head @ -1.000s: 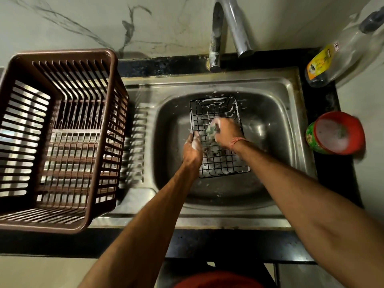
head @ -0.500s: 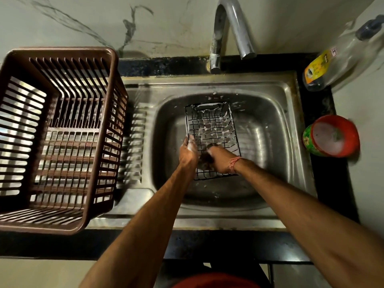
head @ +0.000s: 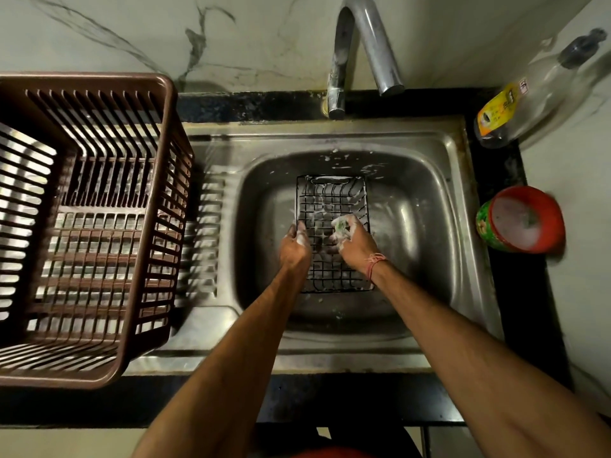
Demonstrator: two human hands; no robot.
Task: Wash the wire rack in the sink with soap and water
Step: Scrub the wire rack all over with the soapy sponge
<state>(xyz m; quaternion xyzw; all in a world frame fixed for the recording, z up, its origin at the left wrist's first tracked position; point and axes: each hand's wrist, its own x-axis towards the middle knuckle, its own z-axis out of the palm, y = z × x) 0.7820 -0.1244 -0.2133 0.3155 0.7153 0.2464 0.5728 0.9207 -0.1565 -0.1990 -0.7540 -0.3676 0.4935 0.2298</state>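
A black wire rack point(head: 330, 200) lies in the steel sink point(head: 429, 226), flecked with white suds. My left hand point(head: 294, 247) grips the rack's left edge, foam on its fingers. My right hand point(head: 355, 242) holds a soapy green scrubber point(head: 342, 224) against the rack's wires near the middle right. A red thread circles my right wrist. The lower part of the rack is partly hidden by both hands.
A brown slatted plastic basket point(head: 99, 365) stands on the drainboard at the left. The tap point(head: 360, 44) arches over the sink's back edge, no water running. A red tub of foamy soap point(head: 522, 219) and a clear bottle point(head: 529, 94) stand on the black counter at the right.
My right hand has moved the scrubber from the rack's near edge back up toward the middle right. My left hand keeps its grip on the left edge.
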